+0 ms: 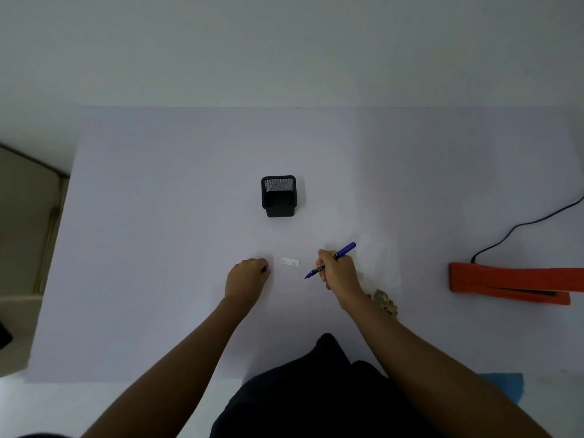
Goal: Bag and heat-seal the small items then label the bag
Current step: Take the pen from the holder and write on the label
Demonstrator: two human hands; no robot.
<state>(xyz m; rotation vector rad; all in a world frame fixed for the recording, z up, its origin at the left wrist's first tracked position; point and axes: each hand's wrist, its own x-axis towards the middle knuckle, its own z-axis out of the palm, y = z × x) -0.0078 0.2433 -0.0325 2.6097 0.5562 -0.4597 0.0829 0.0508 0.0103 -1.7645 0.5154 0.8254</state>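
a blue marker (330,260) is held in the right hand (338,273) in a writing grip, its bare tip pointed down and leftward at the small white label (290,262). the label lies flat just left of that tip, its long axis running left to right, between both hands. the left hand (245,276) is curled at the label's left, seemingly pinching the marker's cap (264,269). the right hand is judged nearer for writing. a clear bag is faintly seen right of the label.
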